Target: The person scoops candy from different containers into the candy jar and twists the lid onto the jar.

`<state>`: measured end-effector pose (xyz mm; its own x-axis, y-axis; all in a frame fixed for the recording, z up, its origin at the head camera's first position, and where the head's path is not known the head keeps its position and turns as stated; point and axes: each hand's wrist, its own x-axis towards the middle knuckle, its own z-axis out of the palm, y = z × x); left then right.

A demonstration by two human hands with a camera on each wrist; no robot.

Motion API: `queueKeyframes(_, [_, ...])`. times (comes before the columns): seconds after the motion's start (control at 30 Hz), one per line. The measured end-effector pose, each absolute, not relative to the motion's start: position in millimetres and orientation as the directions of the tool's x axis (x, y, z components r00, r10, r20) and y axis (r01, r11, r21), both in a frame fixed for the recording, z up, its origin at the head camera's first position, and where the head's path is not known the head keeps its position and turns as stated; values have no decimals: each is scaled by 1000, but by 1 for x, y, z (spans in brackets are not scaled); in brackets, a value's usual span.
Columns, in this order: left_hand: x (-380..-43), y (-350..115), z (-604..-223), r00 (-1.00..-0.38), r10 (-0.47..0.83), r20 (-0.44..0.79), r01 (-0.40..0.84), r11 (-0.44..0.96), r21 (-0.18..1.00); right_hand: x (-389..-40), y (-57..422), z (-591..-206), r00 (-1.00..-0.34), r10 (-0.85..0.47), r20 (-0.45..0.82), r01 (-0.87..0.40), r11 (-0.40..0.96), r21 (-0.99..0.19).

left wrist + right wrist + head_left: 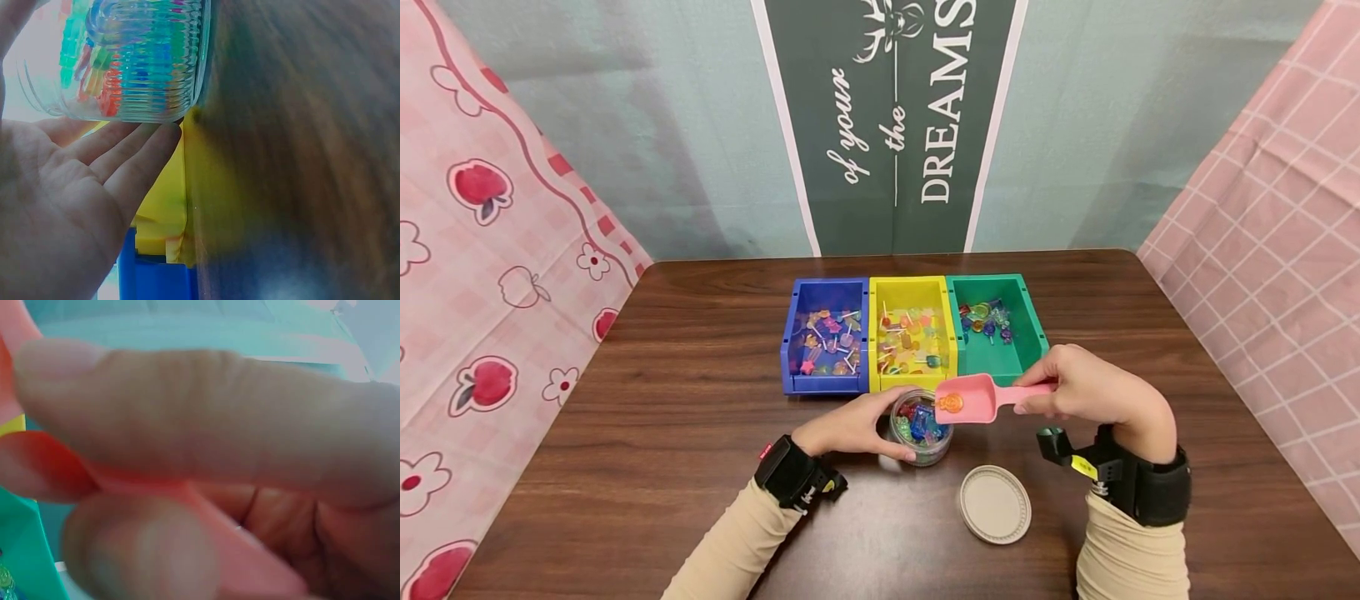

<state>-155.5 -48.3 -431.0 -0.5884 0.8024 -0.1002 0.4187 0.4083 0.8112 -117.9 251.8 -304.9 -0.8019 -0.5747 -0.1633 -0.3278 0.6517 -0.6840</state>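
In the head view my left hand grips a clear jar from its left side, thumb in front and fingers behind. Colourful translucent pieces fill the jar; its ribbed wall shows up close in the left wrist view. My right hand pinches the handle of a pink scoop between thumb and fingers. An orange piece lies in the scoop, whose front edge overlaps the jar's rim. The right wrist view shows the fingers close on the pink handle.
Behind the jar stand a blue bin, a yellow bin and a green bin side by side, each with small candy-like pieces inside. A round cream lid lies on the brown table to the jar's front right.
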Motion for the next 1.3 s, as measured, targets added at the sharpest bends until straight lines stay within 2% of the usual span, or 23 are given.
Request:
queueKeyframes(0.23, [-156, -47, -431, -589, 804, -80, 447, 407, 797, -117, 243, -304, -838, -544, -53, -420, 703, -574])
queueKeyframes(0.5, [-156, -47, -432, -586, 806, -85, 443, 407, 799, -113, 243, -299, -867, -498, -21, -405, 728, -554])
queueKeyframes(0.8, [-157, -46, -430, -587, 806, -83, 443, 405, 800, -114, 243, -300, -852, -524, -5, -433, 710, -556])
queueKeyframes(1.0, [-157, -47, -431, -588, 805, -79, 448, 406, 796, -111, 251, -298, -878, -479, 12, -399, 717, -571])
queueKeyframes(1.3, [-156, -48, -432, -591, 803, -84, 454, 417, 788, -108, 267, -297, -927, -375, -24, -284, 741, -608])
